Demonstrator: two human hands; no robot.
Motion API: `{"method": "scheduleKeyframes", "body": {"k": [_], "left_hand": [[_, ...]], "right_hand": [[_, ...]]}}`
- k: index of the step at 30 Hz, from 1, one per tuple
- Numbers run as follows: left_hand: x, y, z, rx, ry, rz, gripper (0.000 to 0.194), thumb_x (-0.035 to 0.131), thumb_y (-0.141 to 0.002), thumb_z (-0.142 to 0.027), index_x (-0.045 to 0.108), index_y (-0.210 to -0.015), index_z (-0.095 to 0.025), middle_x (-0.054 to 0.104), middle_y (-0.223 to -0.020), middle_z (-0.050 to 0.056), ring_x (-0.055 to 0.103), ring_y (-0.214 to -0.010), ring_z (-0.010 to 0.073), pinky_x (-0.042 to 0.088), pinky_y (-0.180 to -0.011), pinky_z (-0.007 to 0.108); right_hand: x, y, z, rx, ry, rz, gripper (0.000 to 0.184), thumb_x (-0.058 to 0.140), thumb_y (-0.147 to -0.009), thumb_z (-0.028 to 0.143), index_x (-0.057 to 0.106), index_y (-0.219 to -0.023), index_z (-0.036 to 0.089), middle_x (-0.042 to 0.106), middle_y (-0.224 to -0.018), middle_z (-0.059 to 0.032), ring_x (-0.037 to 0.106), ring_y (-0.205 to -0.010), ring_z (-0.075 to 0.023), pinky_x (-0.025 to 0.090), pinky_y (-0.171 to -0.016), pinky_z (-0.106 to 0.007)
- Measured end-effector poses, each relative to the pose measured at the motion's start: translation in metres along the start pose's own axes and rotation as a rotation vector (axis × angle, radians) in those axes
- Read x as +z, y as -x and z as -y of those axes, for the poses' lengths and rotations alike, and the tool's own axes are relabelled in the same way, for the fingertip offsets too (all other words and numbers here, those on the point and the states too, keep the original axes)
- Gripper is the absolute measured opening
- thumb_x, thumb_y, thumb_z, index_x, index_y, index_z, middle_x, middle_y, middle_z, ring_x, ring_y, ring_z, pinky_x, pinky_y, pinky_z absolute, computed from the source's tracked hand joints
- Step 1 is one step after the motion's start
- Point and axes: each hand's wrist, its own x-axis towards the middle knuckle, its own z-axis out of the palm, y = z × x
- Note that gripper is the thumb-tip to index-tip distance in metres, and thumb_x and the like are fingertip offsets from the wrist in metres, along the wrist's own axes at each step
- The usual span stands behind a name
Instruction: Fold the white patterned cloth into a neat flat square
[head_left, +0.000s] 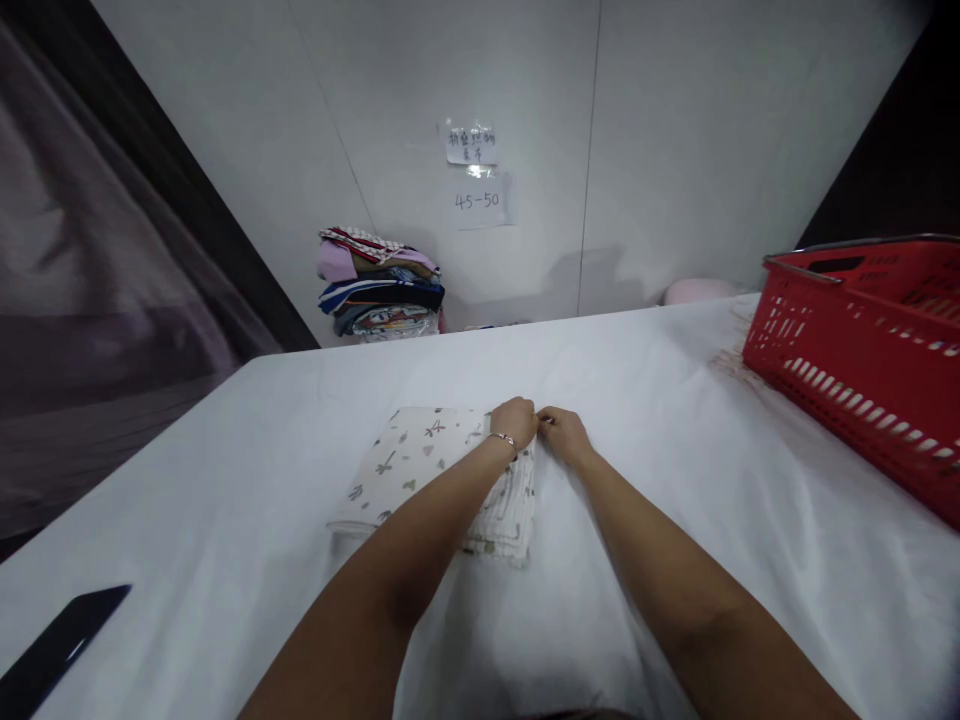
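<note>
A folded white cloth with small printed shapes lies on the white table in front of me. My left hand, with a thin bracelet on its wrist, is closed in a pinch on the cloth's far right corner. My right hand sits right beside it, fingertips touching that corner, also pinched shut on the fabric edge. Both forearms reach in from the bottom of the view, and the left one covers part of the cloth.
A red plastic basket stands at the table's right side. A stack of folded clothes rests against the wall beyond the far edge, under two paper notes. A dark flat object lies at the near left. A dark curtain hangs at the left.
</note>
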Motion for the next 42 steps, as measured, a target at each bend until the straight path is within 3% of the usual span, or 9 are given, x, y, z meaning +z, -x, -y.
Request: {"method": "scheduleKeyframes", "body": {"k": [6,11,16,20,25,32,38,42], "left_hand": [[0.005,0.013,0.001,0.035,0.024,-0.048,0.029,0.04,-0.089,-0.031,0.065,-0.097,-0.021,0.061,-0.106,0.009,0.059,-0.099,0.0214,0.044,-0.082,0.031],[0.003,0.027,0.002,0.049,0.071,-0.062,0.03,0.041,-0.088,-0.037,0.066,-0.096,-0.021,0.061,-0.102,0.008,0.057,-0.098,0.0207,0.044,-0.083,0.03],[0.01,0.065,0.014,0.243,0.143,-0.123,0.023,0.045,-0.087,-0.031,0.06,-0.099,-0.018,0.061,-0.109,0.009,0.054,-0.106,0.021,0.041,-0.094,0.032],[0.017,0.1,0.014,0.32,0.145,-0.118,0.037,0.048,-0.086,-0.038,0.052,-0.116,-0.017,0.05,-0.131,0.011,0.044,-0.122,0.023,0.034,-0.103,0.037],[0.021,0.136,0.008,0.301,0.114,-0.061,0.061,0.044,-0.085,-0.054,0.04,-0.131,-0.015,0.036,-0.143,0.016,0.029,-0.134,0.0285,0.027,-0.107,0.046],[0.026,0.175,0.011,0.322,0.101,-0.058,0.066,0.048,-0.083,-0.053,0.036,-0.135,-0.014,0.031,-0.146,0.015,0.024,-0.136,0.0282,0.023,-0.11,0.045],[0.026,0.181,0.009,0.225,0.166,-0.189,0.061,0.046,-0.085,-0.05,0.035,-0.136,-0.018,0.04,-0.141,0.013,0.033,-0.132,0.0262,0.026,-0.108,0.045],[0.032,0.181,0.007,0.159,0.146,-0.218,0.057,0.046,-0.085,-0.047,0.039,-0.133,-0.016,0.044,-0.138,0.013,0.036,-0.13,0.0277,0.026,-0.108,0.047]], "right_hand": [[-0.001,0.001,0.003,0.01,0.042,-0.019,0.022,0.052,-0.074,0.02,0.067,-0.09,0.025,0.069,-0.086,0.0012,0.059,-0.076,-0.0157,0.043,-0.069,-0.026],[-0.002,0.001,0.002,-0.084,0.066,0.009,0.029,0.048,-0.074,0.013,0.069,-0.09,0.024,0.068,-0.096,-0.0014,0.059,-0.088,-0.017,0.043,-0.08,-0.027],[0.0,-0.002,-0.005,-0.089,0.051,0.011,0.028,0.049,-0.075,0.014,0.069,-0.093,0.022,0.068,-0.096,-0.0021,0.06,-0.087,-0.0166,0.044,-0.081,-0.028],[0.001,-0.001,-0.006,-0.081,0.055,0.014,0.026,0.05,-0.077,0.016,0.069,-0.094,0.023,0.068,-0.098,-0.0013,0.06,-0.088,-0.0162,0.044,-0.082,-0.028],[-0.001,0.002,-0.005,-0.107,0.081,0.013,0.027,0.049,-0.079,0.018,0.068,-0.097,0.024,0.068,-0.1,-0.0012,0.061,-0.089,-0.0164,0.044,-0.082,-0.028],[-0.002,0.002,-0.008,-0.125,0.084,0.024,0.03,0.051,-0.078,0.019,0.069,-0.101,0.024,0.068,-0.1,-0.0021,0.06,-0.09,-0.0179,0.044,-0.083,-0.031],[-0.011,0.003,-0.011,-0.241,-0.028,0.133,0.04,0.052,-0.076,0.015,0.064,-0.112,0.026,0.058,-0.125,-0.0024,0.06,-0.09,-0.016,0.045,-0.083,-0.031],[-0.019,0.006,-0.005,-0.28,-0.001,0.193,0.035,0.053,-0.077,0.016,0.067,-0.108,0.026,0.057,-0.126,-0.0039,0.056,-0.105,-0.0196,0.042,-0.091,-0.034]]}}
